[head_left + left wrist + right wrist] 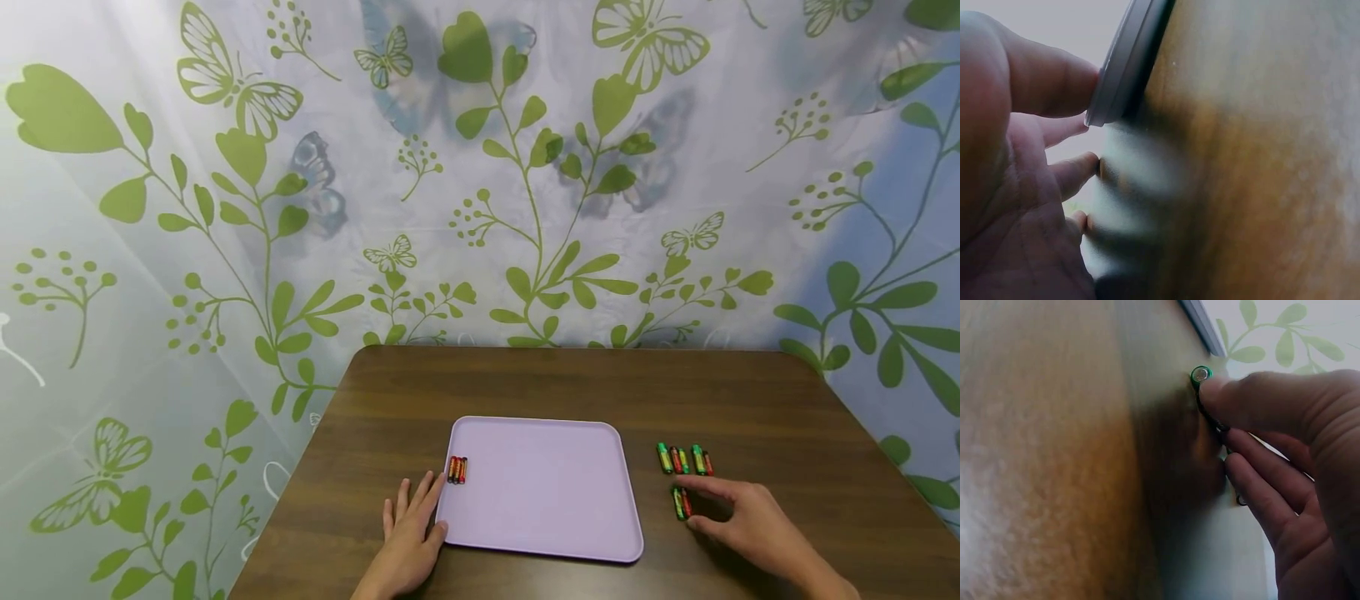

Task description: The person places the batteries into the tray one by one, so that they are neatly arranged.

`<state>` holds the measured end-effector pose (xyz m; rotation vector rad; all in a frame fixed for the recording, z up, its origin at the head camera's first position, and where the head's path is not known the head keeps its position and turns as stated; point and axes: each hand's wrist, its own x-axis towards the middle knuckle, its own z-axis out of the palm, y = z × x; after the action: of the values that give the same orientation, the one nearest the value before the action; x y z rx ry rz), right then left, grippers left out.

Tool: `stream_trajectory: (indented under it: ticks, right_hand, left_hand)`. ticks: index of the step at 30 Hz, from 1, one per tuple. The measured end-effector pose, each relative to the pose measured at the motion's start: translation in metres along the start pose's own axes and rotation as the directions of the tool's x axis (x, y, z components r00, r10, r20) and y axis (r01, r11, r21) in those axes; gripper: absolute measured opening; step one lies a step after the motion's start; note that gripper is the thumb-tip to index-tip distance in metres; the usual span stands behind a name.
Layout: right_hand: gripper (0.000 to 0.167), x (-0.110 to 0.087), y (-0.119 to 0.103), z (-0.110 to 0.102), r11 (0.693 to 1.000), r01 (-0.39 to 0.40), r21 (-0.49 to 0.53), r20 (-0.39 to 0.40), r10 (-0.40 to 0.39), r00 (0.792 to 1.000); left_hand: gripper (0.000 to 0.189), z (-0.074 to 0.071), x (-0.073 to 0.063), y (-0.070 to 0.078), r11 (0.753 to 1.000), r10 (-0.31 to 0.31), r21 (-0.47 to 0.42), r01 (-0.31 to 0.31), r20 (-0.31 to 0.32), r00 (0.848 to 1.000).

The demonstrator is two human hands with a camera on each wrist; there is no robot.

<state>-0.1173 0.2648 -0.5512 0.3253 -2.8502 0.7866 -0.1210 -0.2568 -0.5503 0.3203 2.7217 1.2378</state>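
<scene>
A lilac tray (540, 492) lies on the table, with several red-and-black batteries (457, 470) side by side at its left edge. My left hand (408, 537) rests beside that edge, fingers spread; its thumb touches the tray rim (1119, 75). To the tray's right, my right hand (750, 521) holds its thumb and index finger at opposite ends of a red battery (686, 502). A green battery (678, 504) lies against that one, its end (1201, 374) showing beside the thumb in the right wrist view. Fingers partly hide the pair there.
Just behind the right hand, a row of green, red and yellow-green batteries (683, 460) lies on the brown wooden table (570, 379). A pale curtain (480, 275) with green leaves and butterflies hangs behind the table's far edge.
</scene>
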Motion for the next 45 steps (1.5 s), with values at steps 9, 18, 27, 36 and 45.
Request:
stream_trajectory:
  ticks: [9, 18, 27, 36, 45]
  right_hand:
    - [0.049, 0.001, -0.001, -0.001, 0.999, -0.026, -0.036, 0.011, 0.027, 1.000]
    - [0.047, 0.008, -0.012, -0.010, 0.999, 0.033, -0.030, -0.093, -0.036, 0.995]
    - [0.048, 0.033, -0.039, -0.004, 0.983, 0.180, 0.049, -0.152, -0.170, 0.974]
    - [0.045, 0.059, -0.068, 0.018, 0.971, 0.196, 0.139, -0.108, -0.182, 0.977]
    - [0.044, 0.085, -0.098, 0.036, 0.958, 0.242, 0.157, -0.086, -0.231, 0.969]
  left_hand:
    - [0.069, -0.002, 0.001, 0.001, 1.000, 0.001, -0.006, -0.001, 0.007, 1.000]
    - [0.069, -0.001, 0.001, -0.001, 1.000, 0.003, 0.001, -0.003, 0.006, 1.000]
    - [0.069, -0.001, 0.001, 0.000, 1.000, 0.002, 0.004, -0.002, 0.009, 1.000]
    - [0.068, -0.002, 0.001, 0.001, 1.000, 0.005, -0.002, -0.005, 0.010, 1.000]
    - [0.068, -0.002, 0.000, 0.000, 1.000, 0.003, -0.005, -0.003, 0.005, 1.000]
